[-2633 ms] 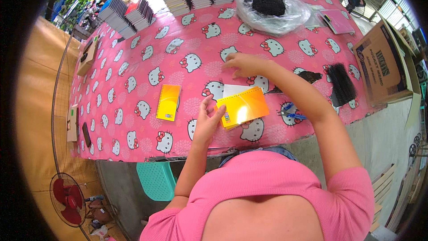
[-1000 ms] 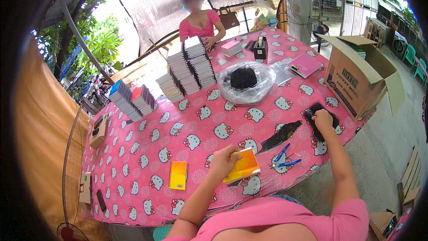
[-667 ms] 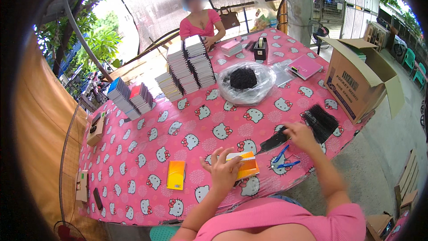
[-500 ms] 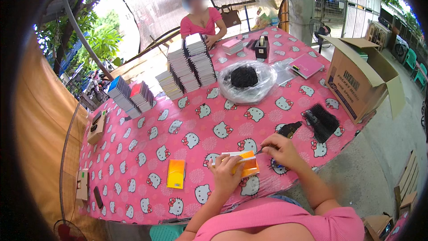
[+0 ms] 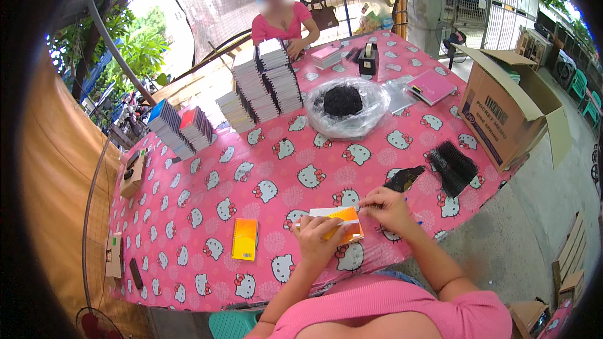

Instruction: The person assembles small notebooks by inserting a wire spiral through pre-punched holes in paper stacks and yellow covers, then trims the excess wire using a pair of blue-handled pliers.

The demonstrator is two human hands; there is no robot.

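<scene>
Small notepads with yellow-orange covers (image 5: 352, 229) lie near the table's front edge, with white pages showing at the far side. My left hand (image 5: 320, 237) grips them from the left, fingers bent over the top. At their upper right corner my right hand (image 5: 388, 210) is closed in a pinch; a thin dark bit shows at the fingertips, too small to name. A finished-looking yellow-orange spiral notepad (image 5: 245, 239) lies apart to the left. Beyond my right hand are a torn black piece (image 5: 404, 179) and a bunch of black spiral coils (image 5: 453, 169).
Tall stacks of spiral notepads (image 5: 276, 81) stand at the far side. A clear plastic bag (image 5: 352, 127) holds black coils. A tape dispenser (image 5: 369, 63), a pink notebook (image 5: 432, 89) and a cardboard box (image 5: 502, 110) stand right. Across the table sits another person (image 5: 282, 25).
My right hand has moved slightly left, up against the notepads' corner. My left hand keeps its grip. The whole view has shifted a little, and the person opposite has raised their head.
</scene>
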